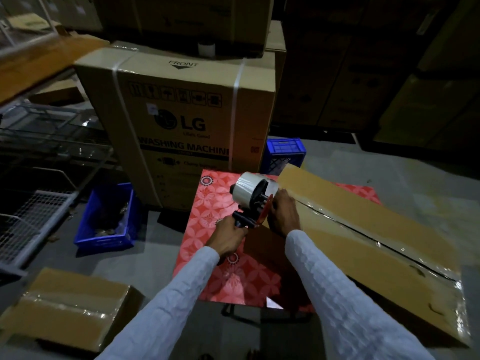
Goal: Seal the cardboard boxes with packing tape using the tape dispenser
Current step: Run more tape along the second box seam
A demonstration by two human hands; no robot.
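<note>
White-sleeved, our left hand (230,236) grips the black-handled tape dispenser (253,201); our right hand (285,213) presses flat on the long brown cardboard box's (363,229) taped end.

Red patterned table (207,224), long cardboard box (363,229) lying on it

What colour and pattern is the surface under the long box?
Red with a pale floral, circle-petal pattern, seen in the head view.
</note>
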